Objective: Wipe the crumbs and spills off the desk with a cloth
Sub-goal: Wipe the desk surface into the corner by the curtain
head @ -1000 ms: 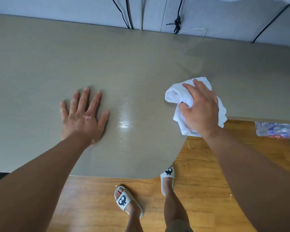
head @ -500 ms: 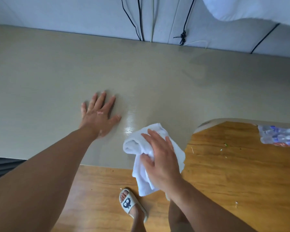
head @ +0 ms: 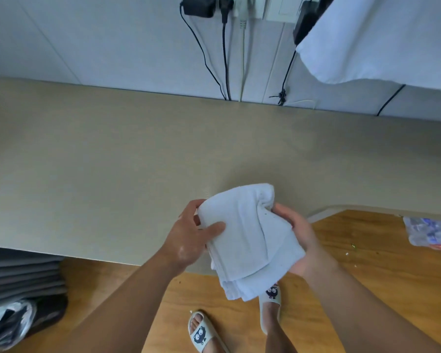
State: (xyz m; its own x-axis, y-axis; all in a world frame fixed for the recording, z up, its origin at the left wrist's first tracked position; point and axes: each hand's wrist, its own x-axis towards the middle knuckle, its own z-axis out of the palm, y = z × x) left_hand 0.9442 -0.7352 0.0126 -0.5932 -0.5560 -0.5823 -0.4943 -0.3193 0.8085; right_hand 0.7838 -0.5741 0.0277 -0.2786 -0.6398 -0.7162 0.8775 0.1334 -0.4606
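1. Lifted off the desk (head: pixel 112 161), the left hand (head: pixel 189 235) now joins the right hand (head: pixel 301 240) on the white cloth (head: pixel 250 235), which has left the desktop too.
2. Left thumb and fingers pinch the cloth's left edge; right fingers curl round its right side from beneath.
3. The folded cloth hangs above the desk's near edge, over slippers (head: pixel 201 335) and wooden floor (head: pixel 367 276).
4. Farther back, black cables (head: pixel 224 59) run down the wall (head: pixel 87 34).

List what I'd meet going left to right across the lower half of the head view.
Bag → left hand → cloth → right hand → bottles
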